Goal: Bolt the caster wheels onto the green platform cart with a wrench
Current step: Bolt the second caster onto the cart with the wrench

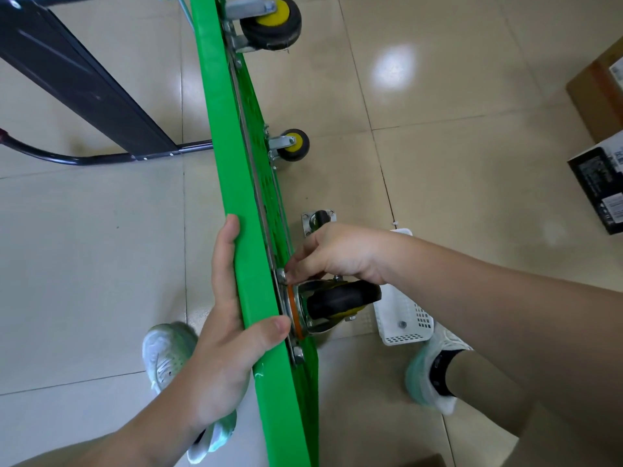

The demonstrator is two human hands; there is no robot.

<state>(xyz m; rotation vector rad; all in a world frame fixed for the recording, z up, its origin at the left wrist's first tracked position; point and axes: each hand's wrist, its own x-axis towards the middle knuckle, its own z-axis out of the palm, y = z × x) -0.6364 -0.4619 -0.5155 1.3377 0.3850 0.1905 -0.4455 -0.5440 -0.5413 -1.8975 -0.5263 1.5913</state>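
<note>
Head view: left grip (222, 335) clasps the cart (219, 129) edge; right grip (337, 254) pinches a bolt (281, 274) beside the caster (340, 298).

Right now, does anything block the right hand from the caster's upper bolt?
Nothing visible does. The right hand pinches the bolt on the caster; the left hand grips the cart edge, clear of it.

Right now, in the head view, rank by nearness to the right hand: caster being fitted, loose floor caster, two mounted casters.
1. Caster being fitted: under the right hand, which pinches its bolt.
2. Loose floor caster: just beyond it.
3. Top mounted caster and middle mounted caster: far down the cart, too close to call.
</note>
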